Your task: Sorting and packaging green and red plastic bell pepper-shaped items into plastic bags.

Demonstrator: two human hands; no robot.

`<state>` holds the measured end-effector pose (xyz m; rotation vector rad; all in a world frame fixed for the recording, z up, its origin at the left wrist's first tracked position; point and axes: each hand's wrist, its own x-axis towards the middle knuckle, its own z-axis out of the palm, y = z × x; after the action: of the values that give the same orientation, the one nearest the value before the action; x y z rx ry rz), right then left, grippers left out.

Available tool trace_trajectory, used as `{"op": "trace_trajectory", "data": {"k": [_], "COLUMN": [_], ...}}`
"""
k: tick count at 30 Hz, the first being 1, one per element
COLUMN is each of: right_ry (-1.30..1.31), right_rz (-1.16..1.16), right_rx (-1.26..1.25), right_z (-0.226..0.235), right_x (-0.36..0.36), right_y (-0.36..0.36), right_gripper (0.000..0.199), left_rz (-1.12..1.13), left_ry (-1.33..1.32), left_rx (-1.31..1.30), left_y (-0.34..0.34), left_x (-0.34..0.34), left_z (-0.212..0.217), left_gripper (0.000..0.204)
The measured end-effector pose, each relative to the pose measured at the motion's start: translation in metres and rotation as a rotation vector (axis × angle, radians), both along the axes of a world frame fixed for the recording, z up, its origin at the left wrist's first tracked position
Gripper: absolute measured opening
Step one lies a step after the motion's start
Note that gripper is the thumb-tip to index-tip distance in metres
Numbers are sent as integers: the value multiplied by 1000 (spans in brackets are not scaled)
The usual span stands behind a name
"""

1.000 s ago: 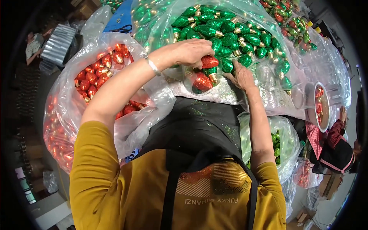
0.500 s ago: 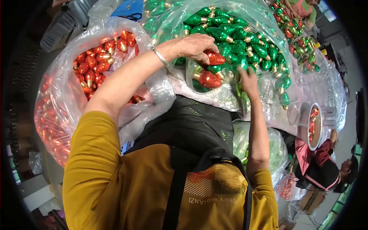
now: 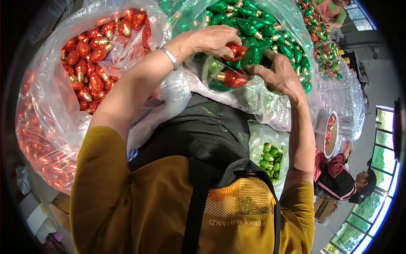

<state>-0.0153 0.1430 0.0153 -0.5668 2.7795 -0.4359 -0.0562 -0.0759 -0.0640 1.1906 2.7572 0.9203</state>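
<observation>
My left hand [image 3: 215, 41] is closed on a red glittery bulb-shaped ornament [image 3: 237, 51], at the mouth of a small clear plastic bag [image 3: 207, 73]. In that bag lie another red bulb ornament [image 3: 235, 79] with a gold cap and some green ones. Just to the right, my right hand [image 3: 282, 75] has its thumb and fingers around a green glittery bulb ornament [image 3: 253, 56] at the bag's opening. Beyond both hands is a heap of green bulb ornaments [image 3: 247, 26] with gold caps.
At left stands a big clear bag [image 3: 46, 110] of red bulb ornaments [image 3: 84, 51]. A bag of smaller green bulbs [image 3: 270, 158] sits by my right forearm. To the right are a white tub [image 3: 333, 133], a seated person [image 3: 340, 178] and another person [image 3: 334, 15] at the far right.
My right hand has come from the green heap toward the small bag, now with a green bulb. My left hand keeps its red bulb. The view has shifted, showing more of the right-hand windows.
</observation>
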Motion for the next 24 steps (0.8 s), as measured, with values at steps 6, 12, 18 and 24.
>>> {"op": "trace_trajectory", "data": {"k": [6, 12, 18, 24], "right_ry": [-50, -353, -161, -273], "right_rz": [217, 374, 564, 572], "right_rx": [76, 97, 136, 267], "right_z": [15, -1, -13, -13], "right_x": [-16, -34, -39, -28], "right_y": [-29, -39, -42, -55], "right_gripper": [48, 46, 53, 60], "left_rz": [86, 34, 21, 19], "left_ry": [-142, -171, -144, -117], "left_rx": [8, 38, 80, 85], "left_y": [-8, -7, -12, -12], "left_x": [-8, -7, -9, 6], "left_z": [-4, 4, -6, -7], "left_gripper": [38, 34, 36, 39]}}
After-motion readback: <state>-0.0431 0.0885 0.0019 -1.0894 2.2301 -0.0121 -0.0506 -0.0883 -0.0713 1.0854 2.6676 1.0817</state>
